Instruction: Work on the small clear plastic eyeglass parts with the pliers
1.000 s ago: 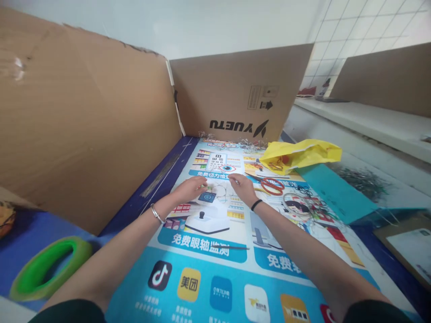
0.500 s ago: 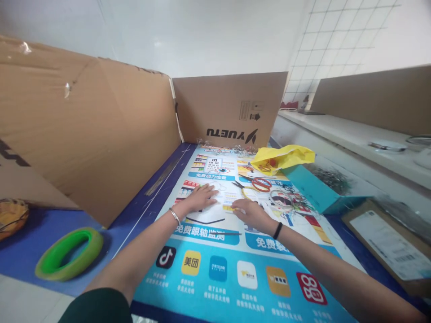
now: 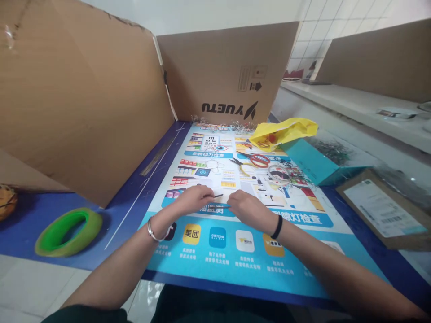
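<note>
My left hand (image 3: 197,198), with a silver bracelet at its wrist, has its fingers closed low over the printed poster (image 3: 256,273). From its fingertips a short piece of thin dark wire (image 3: 218,195) sticks out to the right. Facing it, my right hand (image 3: 247,207), a black band on the wrist, is closed with its fingers pinched at the end of a second thin dark strip (image 3: 220,206). Part of each strip is hidden by the fingers. Beyond the hands lie yellow-handled pliers (image 3: 243,168) and red-handled scissors (image 3: 258,160).
Cardboard panels (image 3: 229,72) stand at the back and left. A roll of tape (image 3: 69,232) lies at left. Toward the right are a yellow bag (image 3: 286,132), a teal box (image 3: 310,161) with tangled wire, a wire coil (image 3: 279,174) and a labelled parcel (image 3: 384,208).
Both hands have drawn nearer to me over the poster. The left hand's flat, spread fingers have closed at the dark wire; the right has moved to the other strip. The view has tilted down.
</note>
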### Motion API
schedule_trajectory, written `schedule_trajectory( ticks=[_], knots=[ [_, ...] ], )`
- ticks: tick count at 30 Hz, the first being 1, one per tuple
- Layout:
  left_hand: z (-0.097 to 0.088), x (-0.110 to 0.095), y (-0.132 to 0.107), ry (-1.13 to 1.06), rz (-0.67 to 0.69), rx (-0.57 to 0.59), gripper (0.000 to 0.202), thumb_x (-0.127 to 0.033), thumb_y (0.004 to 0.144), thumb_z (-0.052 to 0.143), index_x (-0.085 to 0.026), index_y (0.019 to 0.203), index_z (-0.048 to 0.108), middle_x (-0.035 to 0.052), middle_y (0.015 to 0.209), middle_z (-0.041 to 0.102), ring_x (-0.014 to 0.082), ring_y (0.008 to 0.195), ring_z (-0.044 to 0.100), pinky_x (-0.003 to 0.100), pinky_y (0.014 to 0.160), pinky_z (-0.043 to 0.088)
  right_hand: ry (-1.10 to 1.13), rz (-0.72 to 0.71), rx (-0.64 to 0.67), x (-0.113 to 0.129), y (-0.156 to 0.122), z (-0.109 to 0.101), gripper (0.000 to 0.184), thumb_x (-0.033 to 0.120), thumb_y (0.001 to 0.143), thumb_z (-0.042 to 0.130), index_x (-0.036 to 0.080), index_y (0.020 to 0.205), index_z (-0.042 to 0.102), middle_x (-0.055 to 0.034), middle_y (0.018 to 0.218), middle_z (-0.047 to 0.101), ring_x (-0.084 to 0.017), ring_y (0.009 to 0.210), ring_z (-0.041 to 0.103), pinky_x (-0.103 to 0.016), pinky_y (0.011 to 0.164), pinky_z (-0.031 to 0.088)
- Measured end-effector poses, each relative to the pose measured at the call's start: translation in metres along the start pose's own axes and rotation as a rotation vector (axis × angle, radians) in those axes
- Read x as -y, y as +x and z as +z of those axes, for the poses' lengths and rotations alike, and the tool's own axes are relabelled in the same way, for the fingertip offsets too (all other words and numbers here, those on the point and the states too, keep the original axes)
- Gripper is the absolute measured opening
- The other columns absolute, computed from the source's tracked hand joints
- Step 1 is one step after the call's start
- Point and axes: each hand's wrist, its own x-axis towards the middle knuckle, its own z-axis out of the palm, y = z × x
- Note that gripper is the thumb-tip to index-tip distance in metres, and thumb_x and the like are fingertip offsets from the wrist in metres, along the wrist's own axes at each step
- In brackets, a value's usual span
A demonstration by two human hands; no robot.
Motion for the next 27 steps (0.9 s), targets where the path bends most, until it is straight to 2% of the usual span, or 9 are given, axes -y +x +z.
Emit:
schedule_trajectory(
  ticks=[4,9,15,27],
  knots=[
    [0.011,-0.015,-0.006,0.189,0.046,0.049,0.02,-0.031,0.083,0.045,-0.019,0.079,0.061,0.0041,0.081,0.061,0.0178,0.079,0.055,0.029,0.067,0.041,-0.217,-0.041,0.055,0.018,0.002,-0.002,0.009,0.009,0.079,0.05,0.014,0.077,0.056,-0.0068,0.076,0.057,-0.019,0.074,0.049,-0.03,0.06,0.035],
    [0.023,-0.023,-0.006,0.301,0.128,0.036,0.015,-0.028,0.082,0.047,-0.017,0.078,0.056,0.0052,0.079,0.058,0.019,0.077,0.054,0.031,0.064,0.041,-0.335,-0.079,0.007,0.028,0.0,0.001,0.014,0.007,0.08,0.044,0.014,0.077,0.055,-0.0088,0.074,0.054,-0.021,0.071,0.046,-0.032,0.057,0.031],
    [0.03,-0.02,-0.006,0.343,0.182,0.014,0.011,-0.018,0.08,0.046,-0.018,0.075,0.056,0.0032,0.075,0.058,0.0178,0.074,0.054,0.03,0.063,0.04,-0.288,-0.097,-0.092,0.019,-0.007,0.015,0.015,0.011,0.084,0.04,0.015,0.079,0.053,-0.0073,0.078,0.053,-0.019,0.073,0.043,-0.032,0.06,0.03],
    [0.022,-0.016,-0.008,0.459,0.194,-0.02,0.006,-0.016,0.079,0.052,-0.018,0.074,0.055,0.0007,0.073,0.058,0.0176,0.071,0.053,0.032,0.062,0.037,-0.188,-0.049,-0.267,0.009,-0.009,0.028,0.017,0.012,0.086,0.039,0.017,0.083,0.055,-0.0042,0.078,0.052,-0.018,0.072,0.04,-0.032,0.064,0.029]
  ],
)
